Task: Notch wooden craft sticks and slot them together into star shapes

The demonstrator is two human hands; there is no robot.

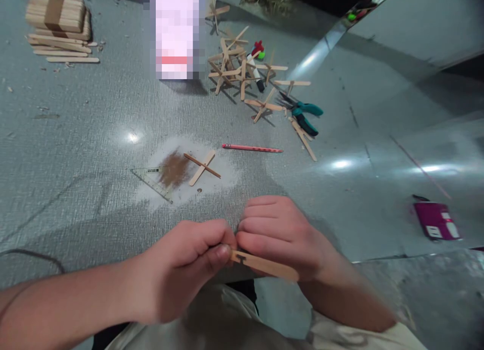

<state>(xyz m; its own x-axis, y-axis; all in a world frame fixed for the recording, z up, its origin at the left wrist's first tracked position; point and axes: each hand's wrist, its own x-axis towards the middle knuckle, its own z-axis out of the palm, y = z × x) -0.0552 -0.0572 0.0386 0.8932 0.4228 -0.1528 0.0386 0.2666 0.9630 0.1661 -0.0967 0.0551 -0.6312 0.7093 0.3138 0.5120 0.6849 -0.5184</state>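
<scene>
Near the table's front edge, my left hand [202, 256] pinches one end of a flat wooden stick [268, 267] between thumb and curled fingers. The stick has a dark notch or mark close to that end and slants down to the right. My right hand [278, 234] is closed beside it, its curled fingers touching my left hand; the stick lies against its lower side, and what its fingers hold, if anything, is hidden. Beyond the hands, two crossed sticks [204, 167] lie on a patch of pale dust with brown powder, next to a clear set square [151, 186].
Bundled sticks [55, 12] are at the back left. A blurred-out upright object [176, 32] stands at the back. Several crossed-stick pieces [225, 62], a marker [257, 75] and teal pliers [306, 109] lie back right. A pink pencil [252, 148] is mid-table; a purple pouch [436, 220] is far right.
</scene>
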